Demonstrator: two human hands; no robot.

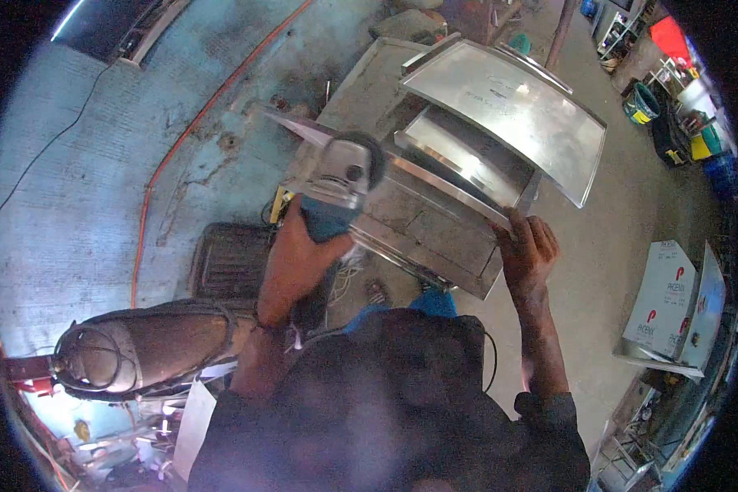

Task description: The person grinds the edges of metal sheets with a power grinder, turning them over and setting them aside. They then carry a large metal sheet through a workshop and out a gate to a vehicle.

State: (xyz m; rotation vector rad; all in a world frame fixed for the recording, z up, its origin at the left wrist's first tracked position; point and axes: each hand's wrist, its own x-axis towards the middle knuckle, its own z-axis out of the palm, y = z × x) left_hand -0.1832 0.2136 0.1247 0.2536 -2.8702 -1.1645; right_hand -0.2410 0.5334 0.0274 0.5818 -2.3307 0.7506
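head view: left hand [298, 256] grips grinder [336, 179], right hand [528, 248] pinches metal strip [444, 187]; worn table [425, 238], blue wall [82, 172].

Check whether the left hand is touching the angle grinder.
Touching: the head view shows the left hand holding the angle grinder, the thumb pressed against its blue-green body.

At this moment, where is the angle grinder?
In the head view, the angle grinder is left of centre, held in the left hand, near the metal strip.
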